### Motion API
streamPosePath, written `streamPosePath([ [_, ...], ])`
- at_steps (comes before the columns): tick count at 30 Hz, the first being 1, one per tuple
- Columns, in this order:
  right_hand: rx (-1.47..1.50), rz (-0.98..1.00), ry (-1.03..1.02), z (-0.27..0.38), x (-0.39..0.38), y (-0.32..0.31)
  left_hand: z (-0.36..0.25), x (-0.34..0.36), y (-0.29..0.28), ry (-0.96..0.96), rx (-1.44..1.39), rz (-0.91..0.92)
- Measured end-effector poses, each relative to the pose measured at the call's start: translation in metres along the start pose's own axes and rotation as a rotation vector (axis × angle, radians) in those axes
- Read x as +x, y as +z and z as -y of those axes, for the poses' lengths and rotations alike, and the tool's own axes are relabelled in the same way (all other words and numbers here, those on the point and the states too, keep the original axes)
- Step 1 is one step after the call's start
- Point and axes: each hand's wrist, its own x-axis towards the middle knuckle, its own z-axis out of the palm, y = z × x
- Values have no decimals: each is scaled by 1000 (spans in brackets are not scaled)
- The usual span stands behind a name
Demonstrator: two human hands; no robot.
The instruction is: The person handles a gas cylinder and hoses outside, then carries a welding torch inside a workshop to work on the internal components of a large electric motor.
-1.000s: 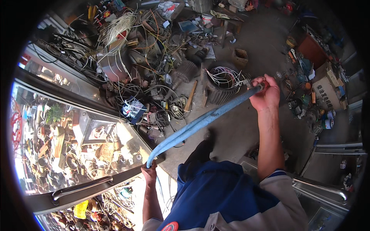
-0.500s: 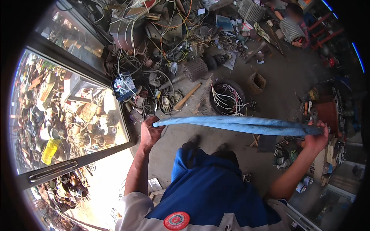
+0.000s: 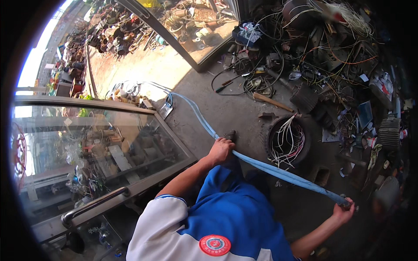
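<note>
A long, doubled blue strap (image 3: pixel 283 174), like a soft lifting sling, runs between my hands. My left hand (image 3: pixel 221 151) is closed round it near its middle. From there the strap trails to the floor by the doorway, ending near a small loop. At the right, my right hand (image 3: pixel 345 211) grips the other end, where something dark or metallic shows beside the fingers; I cannot make out what. Beyond the stretched strap, a round motor housing (image 3: pixel 269 138) lies on the floor with white and reddish wires coming out of it.
A wooden handle (image 3: pixel 273 102) lies on the floor behind the housing. Tangled cables and scrap motor parts (image 3: pixel 324 93) pile up at the far right. On the left stands a glass door (image 3: pixel 117 152) with a metal handle. Sunlit ground with heaped parts (image 3: pixel 115 35) shows outside.
My view has swung left toward the doorway. The strap, earlier held level between both hands, now slants down to the right, and a length of it past my left hand shows reaching the floor.
</note>
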Motion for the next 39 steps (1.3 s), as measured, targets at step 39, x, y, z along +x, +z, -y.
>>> streamPosePath([
  [39,-846,241,-1128,261,-221,-111,-219,-74,155,395,-207,653],
])
